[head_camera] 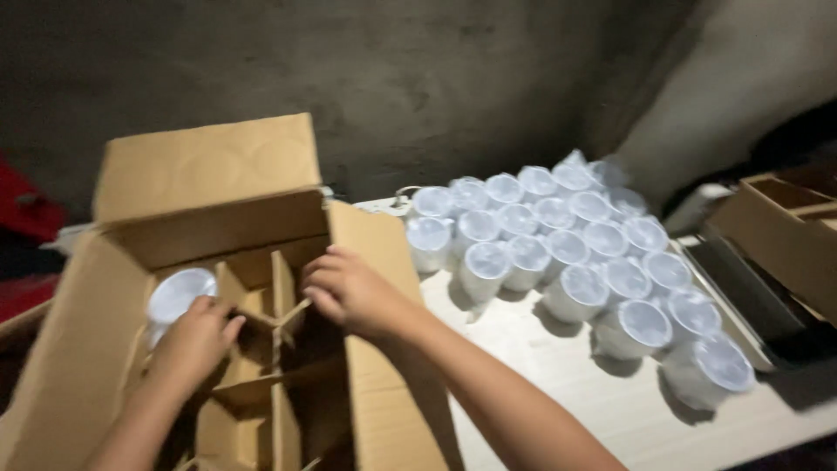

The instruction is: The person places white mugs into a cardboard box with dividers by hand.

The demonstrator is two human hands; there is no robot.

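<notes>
— Left hand (196,340)?
— Down inside the open cardboard box (78,349), at the left compartments. Fingers curled together, touching the lower edge of a white cup (177,295) that sits in the far-left compartment. Touching for sure; pinching or only resting, cannot tell through the blur.

— And the right hand (349,292)?
— Over the middle of the box, close to its right wall. Fingers bent and pressed together, tips resting on the top edge of the cardboard divider (279,323). Nothing else seen in that grasp.

— More on the divider?
— Brown strips crossing each other, cutting the box into compartments. Near ones dark and deep; contents not visible.

— Box flaps?
— Back flap (205,166) standing up, right flap (384,366) folded out and down toward the pale surface (558,384).

— Beside the box?
— Cluster of white cups (575,253) on the surface, well to the right of both hands. Standing in tight rows, touching one another, each with a round whitish top. Rows slanting from the far end, near the wall, down toward the near right corner.

— Further right?
— Second cardboard box (785,227), open, at the edge of the view, apart from the cups. Dark flat shape in front of it, too blurred to name.

— Behind everything?
— Rough grey wall (418,78). Something red (26,209) at the far left, blurred.
</notes>
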